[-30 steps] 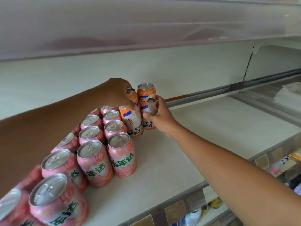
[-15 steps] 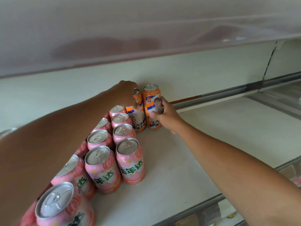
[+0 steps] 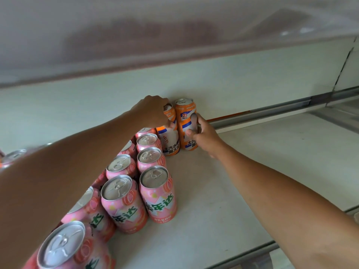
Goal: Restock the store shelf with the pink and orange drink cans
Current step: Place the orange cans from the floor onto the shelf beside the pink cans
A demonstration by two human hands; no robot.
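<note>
Gripped the right orange can (image 3: 184, 117) round its middle with the right hand (image 3: 204, 134), fingers curled about the side. Clasped the left orange can (image 3: 169, 140) near its top with the left hand (image 3: 153, 111), fingers closed over the rim and upper wall. Found both at the very back of the shelf (image 3: 233, 191), side by side and touching, just in front of the back panel (image 3: 233, 84). Had both long axes upright, pull-tab ends up, bases seemingly down on the shelf, printed labels facing out toward the aisle; could not tell whether the left one leaned a little. Saw pink cans (image 3: 157, 193) ranked upright in rows just to the left, rearmost ones close against the left orange can.

Judged the step as seating this pair to begin an orange column beside the pink block. Called next for letting go of both without tipping either, drawing the hands back clear of the pink tops, then bringing more orange cans for the bare stretch in front and to the right.
</note>
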